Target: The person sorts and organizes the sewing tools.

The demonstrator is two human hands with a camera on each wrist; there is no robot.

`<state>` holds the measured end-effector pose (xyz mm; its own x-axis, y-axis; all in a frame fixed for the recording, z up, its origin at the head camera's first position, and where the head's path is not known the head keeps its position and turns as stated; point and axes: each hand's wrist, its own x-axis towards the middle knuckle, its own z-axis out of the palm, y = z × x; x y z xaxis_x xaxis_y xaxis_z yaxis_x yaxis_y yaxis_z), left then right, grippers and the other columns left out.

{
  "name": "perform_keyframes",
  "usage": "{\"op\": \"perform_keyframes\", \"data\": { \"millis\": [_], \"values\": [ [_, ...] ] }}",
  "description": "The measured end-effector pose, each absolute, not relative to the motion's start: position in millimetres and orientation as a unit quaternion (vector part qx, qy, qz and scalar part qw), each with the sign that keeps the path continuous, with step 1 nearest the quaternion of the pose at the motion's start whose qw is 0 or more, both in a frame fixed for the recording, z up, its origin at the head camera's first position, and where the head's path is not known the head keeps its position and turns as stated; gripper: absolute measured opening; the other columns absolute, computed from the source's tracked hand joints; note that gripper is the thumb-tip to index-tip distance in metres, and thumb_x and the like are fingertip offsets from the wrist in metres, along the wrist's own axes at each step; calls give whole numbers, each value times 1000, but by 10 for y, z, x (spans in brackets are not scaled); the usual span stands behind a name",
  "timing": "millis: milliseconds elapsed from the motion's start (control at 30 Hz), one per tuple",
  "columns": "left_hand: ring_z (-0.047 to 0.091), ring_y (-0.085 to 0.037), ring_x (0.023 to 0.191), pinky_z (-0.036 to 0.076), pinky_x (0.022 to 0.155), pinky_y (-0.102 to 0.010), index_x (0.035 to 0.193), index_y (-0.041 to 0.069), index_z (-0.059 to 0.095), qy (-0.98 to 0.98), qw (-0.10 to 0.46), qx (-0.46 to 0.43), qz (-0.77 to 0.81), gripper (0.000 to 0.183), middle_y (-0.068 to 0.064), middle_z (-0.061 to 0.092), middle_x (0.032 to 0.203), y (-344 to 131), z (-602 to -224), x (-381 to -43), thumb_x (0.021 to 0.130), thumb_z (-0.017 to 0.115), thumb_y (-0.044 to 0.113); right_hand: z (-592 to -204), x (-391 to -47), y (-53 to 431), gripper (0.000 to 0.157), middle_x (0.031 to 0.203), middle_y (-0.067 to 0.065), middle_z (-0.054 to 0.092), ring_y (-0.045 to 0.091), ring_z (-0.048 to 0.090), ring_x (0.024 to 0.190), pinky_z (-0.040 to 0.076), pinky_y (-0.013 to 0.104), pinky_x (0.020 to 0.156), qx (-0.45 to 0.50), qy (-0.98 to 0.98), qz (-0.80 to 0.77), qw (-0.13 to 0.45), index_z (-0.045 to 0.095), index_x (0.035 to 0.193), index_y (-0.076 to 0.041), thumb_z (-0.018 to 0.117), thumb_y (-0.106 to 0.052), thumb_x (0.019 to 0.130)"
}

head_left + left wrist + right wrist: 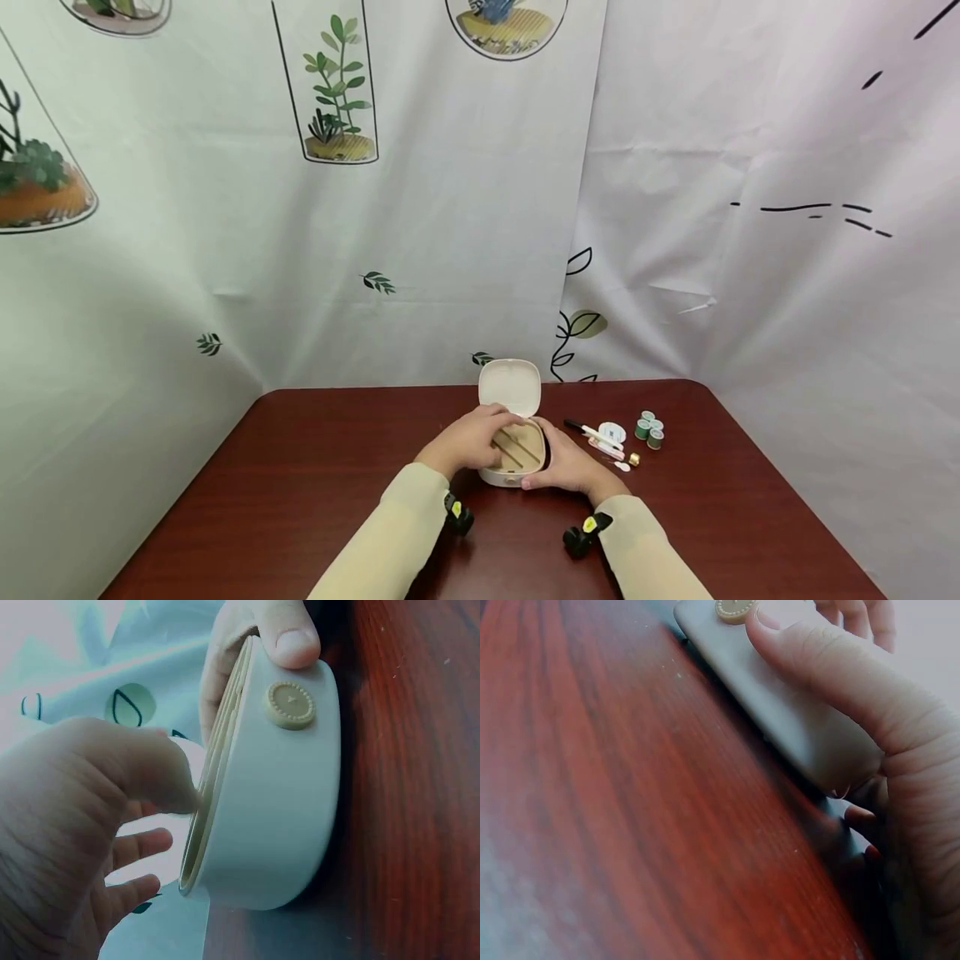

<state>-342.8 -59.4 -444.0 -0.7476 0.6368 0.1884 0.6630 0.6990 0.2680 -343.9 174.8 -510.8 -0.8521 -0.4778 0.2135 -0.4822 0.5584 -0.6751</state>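
A white round-cornered case stands on the table with its lid tipped up and back. Inside lies a beige insert tray with narrow slots. In the left wrist view, a round beige clasp button shows on the case's front wall. My right hand grips the case's right side, thumb on the front near the button and fingers behind. Over the left part of the tray is my left hand; its thumb touches the tray's rim while the other fingers stretch out loosely.
Right of the case lie a black-and-white pen-like item, a white disc, several green thread spools and a small gold piece. A printed white curtain hangs behind the dark red table.
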Motion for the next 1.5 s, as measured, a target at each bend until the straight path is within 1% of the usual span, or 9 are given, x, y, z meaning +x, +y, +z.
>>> {"op": "perform_keyframes", "data": {
  "millis": [133, 233, 367, 500, 567, 767, 933, 1267, 1500],
  "values": [
    [54, -6, 102, 47, 84, -21, 131, 25, 67, -921, -1, -364, -142, 69, 7, 59, 124, -511, -4397, -3477, 68, 70, -4, -5112, -3443, 1739, 112, 144, 13, 47, 28, 49, 128, 40, 54, 105, 274, -883, 381, 1, 31, 155, -11, 90, -50, 68],
    [52, -4, 96, 45, 78, -18, 124, 26, 70, -922, -18, -363, -131, 65, 9, 59, 118, -463, -4381, -3503, 68, 71, -6, -5103, -3444, 1733, 112, 145, 14, 47, 29, 49, 129, 40, 54, 105, 275, -882, 382, 6, 31, 155, -10, 91, -50, 68],
    [51, -5, 92, 45, 75, -18, 112, 25, 74, -916, -9, -386, -109, 57, 9, 60, 107, -422, -4348, -3517, 67, 71, -9, -5083, -3441, 1726, 112, 146, 16, 46, 31, 48, 130, 39, 55, 106, 276, -880, 386, 8, 32, 155, -8, 91, -49, 69],
    [55, -6, 95, 46, 81, -18, 104, 22, 75, -902, 17, -424, -80, 51, 9, 62, 101, -395, -4340, -3510, 67, 71, -13, -5074, -3436, 1721, 113, 146, 16, 46, 31, 47, 131, 38, 56, 107, 277, -880, 386, 5, 31, 155, -7, 90, -49, 69],
    [56, -5, 96, 46, 84, -17, 102, 22, 75, -898, 25, -434, -66, 50, 10, 62, 101, -384, -4337, -3507, 67, 72, -13, -5073, -3441, 1719, 113, 146, 15, 46, 30, 47, 131, 39, 55, 107, 277, -881, 385, 3, 31, 155, -8, 90, -50, 68],
    [55, -3, 88, 45, 78, -15, 100, 24, 74, -896, 21, -442, -48, 49, 11, 61, 99, -397, -4313, -3535, 67, 72, -13, -5080, -3467, 1711, 110, 144, 12, 49, 26, 49, 127, 40, 53, 107, 283, -882, 377, 5, 34, 154, -9, 90, -51, 69],
    [55, -3, 89, 46, 78, -15, 101, 24, 74, -894, 20, -444, -58, 49, 11, 62, 100, -440, -4286, -3539, 68, 72, -12, -5086, -3467, 1706, 110, 146, 12, 48, 27, 49, 129, 39, 54, 108, 284, -879, 384, 4, 33, 154, -7, 90, -50, 69],
    [54, -8, 84, 47, 74, -21, 100, 22, 74, -900, 39, -424, -94, 50, 7, 61, 98, -656, -4121, -3565, 63, 70, -12, -5109, -3449, 1721, 114, 149, 18, 45, 34, 44, 136, 36, 58, 110, 267, -886, 380, 3, 31, 155, -4, 90, -51, 69],
    [55, -12, 92, 49, 79, -27, 101, 22, 73, -913, 51, -394, -88, 49, 7, 60, 101, -981, -4038, -3570, 65, 69, -12, -5128, -3443, 1728, 115, 148, 17, 46, 34, 44, 136, 36, 59, 110, 262, -887, 380, 4, 31, 155, -5, 90, -51, 68]
  ]
}}
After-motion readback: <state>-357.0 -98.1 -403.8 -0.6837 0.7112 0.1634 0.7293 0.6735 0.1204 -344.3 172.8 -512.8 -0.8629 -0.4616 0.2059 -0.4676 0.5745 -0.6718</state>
